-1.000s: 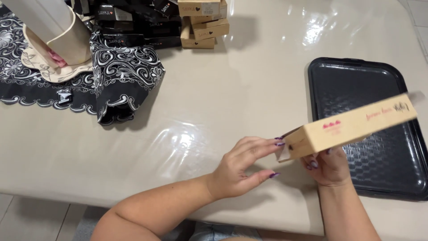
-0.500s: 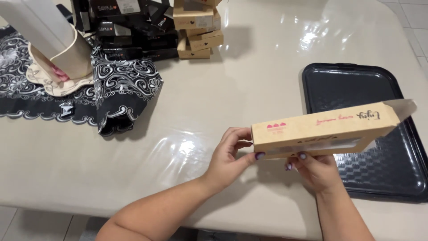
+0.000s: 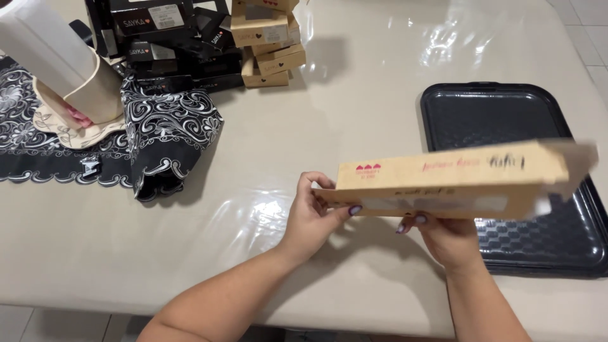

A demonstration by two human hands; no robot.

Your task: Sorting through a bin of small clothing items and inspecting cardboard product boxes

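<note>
Cloth [image 3: 168, 136] and stacked boxes [image 3: 263, 44] sit far left on the worktop [image 3: 342, 107], out of your way. Your left hand [image 3: 310, 218] pinches the carton [image 3: 453, 180] at its near end, steadying it. Your right hand [image 3: 446, 237] cups it from below, raised just left of the tray [image 3: 500, 111].

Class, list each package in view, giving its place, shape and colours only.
Long flat tan cardboard box: held in both hands, pink marks, clear window.
Stacked small tan cardboard boxes: table's far edge.
Pile of black boxes: far left, pale labels.
</note>
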